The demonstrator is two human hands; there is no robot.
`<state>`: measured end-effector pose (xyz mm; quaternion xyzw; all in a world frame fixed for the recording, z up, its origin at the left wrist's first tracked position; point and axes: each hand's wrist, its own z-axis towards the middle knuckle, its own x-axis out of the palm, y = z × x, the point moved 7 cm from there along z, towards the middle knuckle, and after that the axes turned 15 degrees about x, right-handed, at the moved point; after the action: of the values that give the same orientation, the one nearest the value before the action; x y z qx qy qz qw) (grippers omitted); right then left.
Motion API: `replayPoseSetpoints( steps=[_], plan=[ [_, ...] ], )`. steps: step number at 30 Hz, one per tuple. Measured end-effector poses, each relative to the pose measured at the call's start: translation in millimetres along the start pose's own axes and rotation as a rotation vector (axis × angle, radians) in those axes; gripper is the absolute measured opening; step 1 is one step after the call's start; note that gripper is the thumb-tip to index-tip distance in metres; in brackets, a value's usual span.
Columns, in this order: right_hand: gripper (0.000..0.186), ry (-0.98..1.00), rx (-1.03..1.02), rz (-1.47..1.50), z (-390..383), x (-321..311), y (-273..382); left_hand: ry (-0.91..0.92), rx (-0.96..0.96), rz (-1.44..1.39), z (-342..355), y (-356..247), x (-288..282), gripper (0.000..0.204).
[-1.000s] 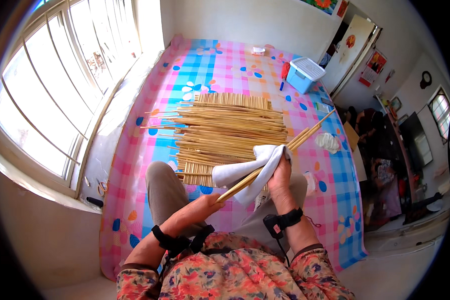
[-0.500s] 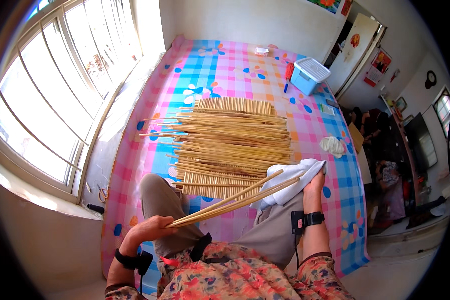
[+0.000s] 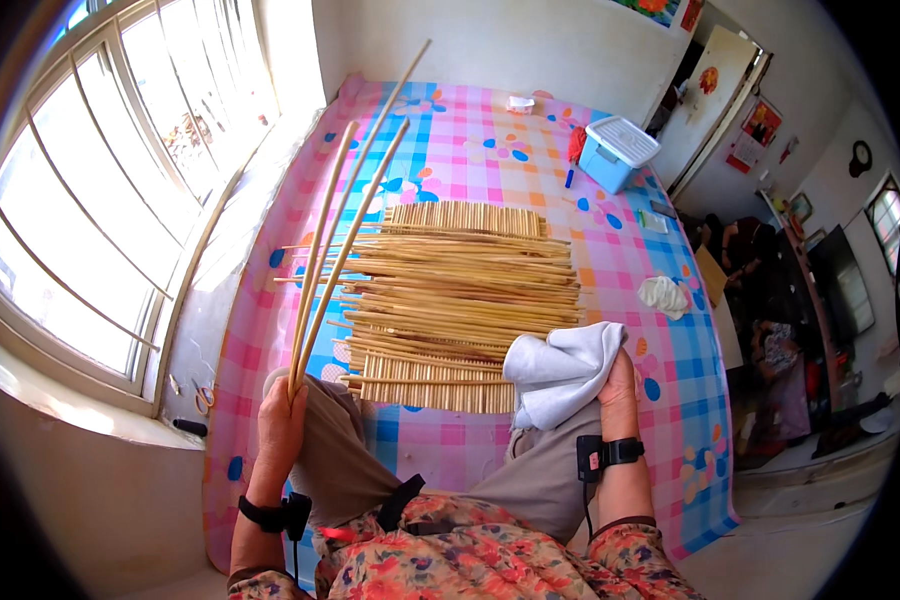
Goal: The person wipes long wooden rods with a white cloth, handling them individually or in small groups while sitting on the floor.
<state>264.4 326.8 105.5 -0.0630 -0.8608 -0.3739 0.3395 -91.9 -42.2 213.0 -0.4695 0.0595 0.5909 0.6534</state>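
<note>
Three sticks rose at ten o'clock, tips fanned | Left hand, eight o'clock, gripped their lower ends, seemingly leaving shafts free | Right hand, four o'clock, clutched pale cloth one-sidedly, apparently letting folds spread

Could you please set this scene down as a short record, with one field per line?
Left hand: left hand grips three long sticks, raised and fanning apart toward their far ends
Right hand: right hand holds a pale cloth
In front: pile of sticks lying crosswise on a slatted mat
Surface: checked, flowered sheet
Far right of sheet: blue box with white lid
Right of pile: crumpled white item
Left ledge: scissors
</note>
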Motion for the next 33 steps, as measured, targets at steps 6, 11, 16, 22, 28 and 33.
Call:
replayPoseSetpoints(
  steps=[6, 11, 16, 22, 28, 33],
  plan=[
    [0.027, -0.116, -0.013, 0.005, 16, -13, -3, 0.212, -0.052, 0.203, -7, 10, 10, 0.016],
    [0.027, -0.179, -0.064, -0.036, 11, -4, 0, 0.133, -0.197, 0.057, -11, 22, 2, 0.014],
    [0.027, -0.212, -0.038, -0.073, 7, 8, -4, 0.148, -0.246, 0.003, -8, 17, 2, 0.013],
    [0.025, -0.177, -0.051, -0.127, 7, 17, -2, 0.182, -0.269, 0.009, -8, 27, 10, 0.014],
    [0.03, -0.052, 0.031, -0.662, -6, 38, -34, 0.15, -0.151, 0.054, -6, 24, 12, 0.015],
    [0.027, 0.166, 0.045, -1.342, -17, 91, -96, 0.162, -0.146, 0.077, -7, 26, 11, 0.015]
  ],
)
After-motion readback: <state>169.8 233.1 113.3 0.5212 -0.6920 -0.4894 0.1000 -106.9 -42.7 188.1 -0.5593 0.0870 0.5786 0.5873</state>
